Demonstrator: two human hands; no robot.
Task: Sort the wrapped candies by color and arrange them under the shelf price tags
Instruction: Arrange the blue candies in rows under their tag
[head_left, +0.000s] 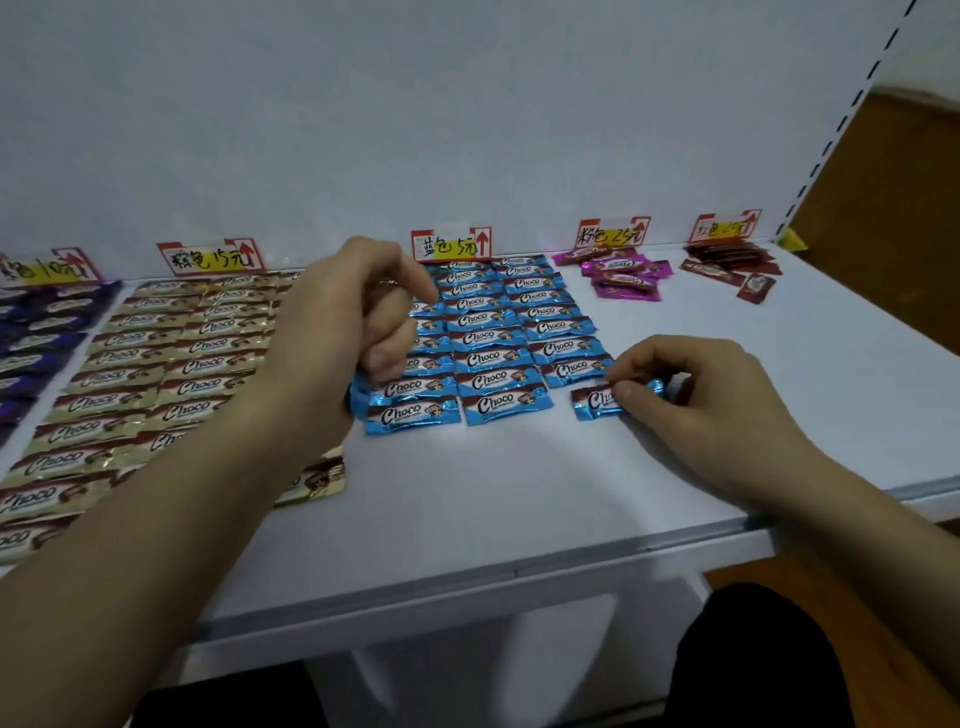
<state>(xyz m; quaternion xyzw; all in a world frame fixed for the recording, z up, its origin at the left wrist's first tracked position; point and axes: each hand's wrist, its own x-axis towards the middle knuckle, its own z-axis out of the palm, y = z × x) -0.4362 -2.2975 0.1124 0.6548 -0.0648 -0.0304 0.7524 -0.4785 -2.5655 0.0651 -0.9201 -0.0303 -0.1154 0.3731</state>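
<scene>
**A:** How far along is the sorting?

**B:** Well on. Straight below the white-and-yellow blue-candy price tag (451, 245), the blue foil-wrapped candies (488, 358) lie flat in three tidy columns. Left of that tag the gold foil-wrapped candies (156, 374) are laid out in rows, and so are the purple foil-wrapped candies (31, 332) further left.

**A:** What's left?

**B:** Right of the tag, the magenta foil-wrapped candies (623, 273) are a loose heap. The dark red foil-wrapped candies (727, 262) beyond them are the same. I'd judge both still need laying out. A stray gold wrapper (317, 478) also lies well below and left of the tag, half hidden by the forearm.

**A:** And the hands?

**B:** The right hand (696, 395) pinches a single blue wrapped candy (597, 402) between thumb and curled fingertips. It rests on the white shelf (519, 493) at the foot of the right column, below and right of the tag. The left hand (358, 322) hovers over the left column with its fingers curled in; I cannot tell whether it holds anything.
</scene>
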